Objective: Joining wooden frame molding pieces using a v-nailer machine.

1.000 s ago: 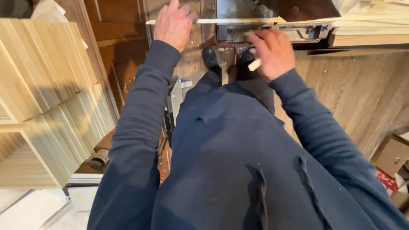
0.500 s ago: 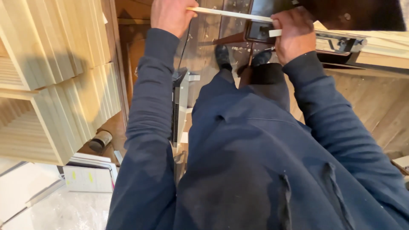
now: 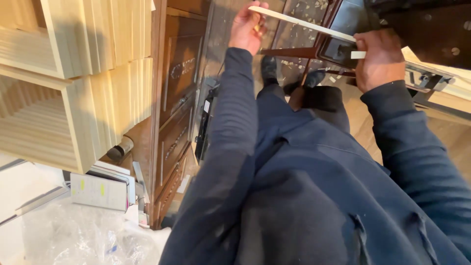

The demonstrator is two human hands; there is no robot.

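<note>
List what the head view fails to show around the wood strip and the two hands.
- Strip: its right end is hidden behind the right hand.
- Left hand: fingertips cut off by the top edge.
- Machine: mostly cut off by the top edge, dark, its kind unclear.
- Shoes: partly hidden by the legs.

This is a woodworking shop. Stacks of pale, evenly cut wooden boards [image 3: 98, 73] fill the left side, wood chips litter the floor [image 3: 294, 34], a dark carved wooden cabinet [image 3: 176, 113] stands by, and a metal machine frame [image 3: 431, 83] sits at right.
</note>
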